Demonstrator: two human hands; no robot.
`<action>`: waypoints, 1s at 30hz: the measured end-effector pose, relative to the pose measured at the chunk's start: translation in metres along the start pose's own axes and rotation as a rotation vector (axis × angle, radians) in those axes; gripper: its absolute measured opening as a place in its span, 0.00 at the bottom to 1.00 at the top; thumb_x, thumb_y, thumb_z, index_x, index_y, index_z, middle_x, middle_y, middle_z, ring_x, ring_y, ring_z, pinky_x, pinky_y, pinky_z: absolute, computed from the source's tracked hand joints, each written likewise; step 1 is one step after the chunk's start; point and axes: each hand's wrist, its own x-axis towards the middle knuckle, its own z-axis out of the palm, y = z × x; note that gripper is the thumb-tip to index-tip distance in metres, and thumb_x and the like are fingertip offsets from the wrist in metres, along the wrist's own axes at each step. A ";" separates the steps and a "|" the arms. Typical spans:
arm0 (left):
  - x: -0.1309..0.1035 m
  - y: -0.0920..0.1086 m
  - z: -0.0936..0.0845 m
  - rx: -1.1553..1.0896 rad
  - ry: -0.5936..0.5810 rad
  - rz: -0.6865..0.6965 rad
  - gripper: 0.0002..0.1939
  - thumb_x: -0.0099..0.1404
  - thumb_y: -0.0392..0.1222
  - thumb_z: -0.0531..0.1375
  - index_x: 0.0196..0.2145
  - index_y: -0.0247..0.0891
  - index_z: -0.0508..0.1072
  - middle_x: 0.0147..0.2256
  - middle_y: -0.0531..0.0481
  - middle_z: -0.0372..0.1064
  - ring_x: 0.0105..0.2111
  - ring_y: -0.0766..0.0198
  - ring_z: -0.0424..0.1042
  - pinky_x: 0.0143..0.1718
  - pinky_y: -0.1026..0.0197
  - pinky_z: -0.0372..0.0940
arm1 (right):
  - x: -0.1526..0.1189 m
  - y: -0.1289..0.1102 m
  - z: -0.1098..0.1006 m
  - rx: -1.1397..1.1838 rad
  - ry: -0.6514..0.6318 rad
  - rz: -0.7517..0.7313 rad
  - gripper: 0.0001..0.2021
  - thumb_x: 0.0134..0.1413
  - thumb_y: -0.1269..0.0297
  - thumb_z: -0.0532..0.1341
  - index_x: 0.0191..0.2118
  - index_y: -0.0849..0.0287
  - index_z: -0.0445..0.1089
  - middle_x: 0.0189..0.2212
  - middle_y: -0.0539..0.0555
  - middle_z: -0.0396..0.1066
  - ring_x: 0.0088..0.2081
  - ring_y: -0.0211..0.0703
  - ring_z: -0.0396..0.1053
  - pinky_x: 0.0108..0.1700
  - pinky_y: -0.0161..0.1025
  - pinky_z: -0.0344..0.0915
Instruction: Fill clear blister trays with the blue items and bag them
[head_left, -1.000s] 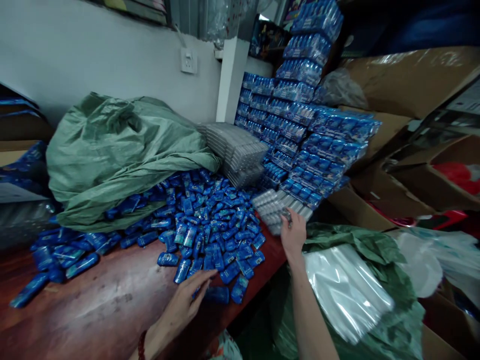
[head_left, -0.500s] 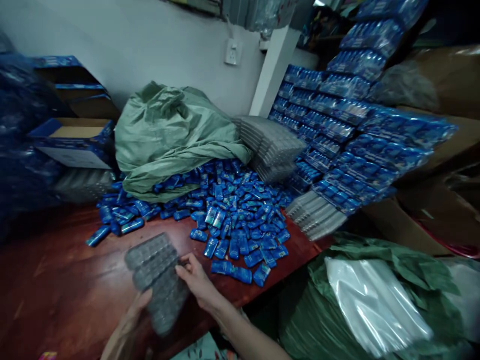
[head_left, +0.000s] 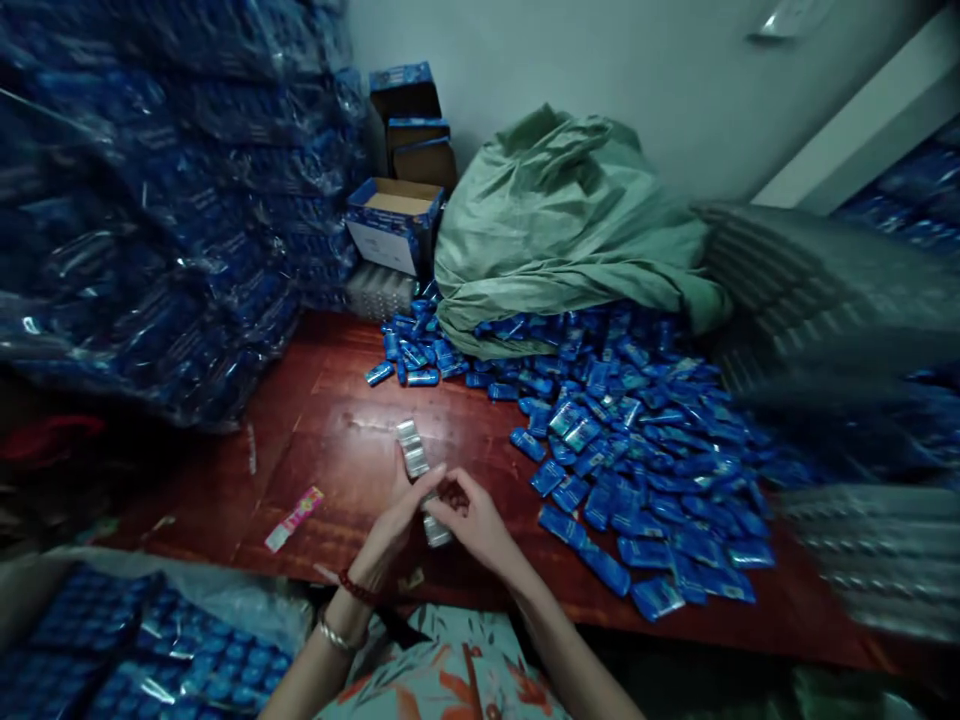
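Note:
A clear ribbed plastic tray [head_left: 412,448], tilted so it looks narrow, is between both hands over the bare red table [head_left: 337,430]. My left hand [head_left: 395,515] is closed around the tray's side, its thumb across the front. On the other side my right hand [head_left: 480,525] pinches the tray, fingers bent near the left thumb. The tray's middle is covered by the fingers. To the right of my hands lies a heap of small blue wrapped packs [head_left: 637,450], partly spilling from under a green woven sack [head_left: 570,230].
Stacks of blue wrapped packages [head_left: 150,200] rise on the left. Open blue cartons [head_left: 390,230] stand against the wall. Grey plastic trays [head_left: 885,560] are piled at right. A pink wrapper [head_left: 294,518] lies near the front edge, above a bag of blue packs [head_left: 172,640].
My view has swung left. The tray, earlier showing its broad face, is now tilted nearly edge-on, and both hands have come closer together on it.

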 end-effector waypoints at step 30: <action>-0.030 0.016 -0.067 -0.175 0.214 -0.137 0.23 0.47 0.46 0.67 0.39 0.36 0.67 0.28 0.53 0.71 0.26 0.63 0.72 0.31 0.59 0.69 | 0.045 -0.012 -0.015 -1.094 0.273 -0.289 0.12 0.62 0.67 0.46 0.34 0.59 0.66 0.34 0.56 0.65 0.35 0.43 0.63 0.40 0.39 0.56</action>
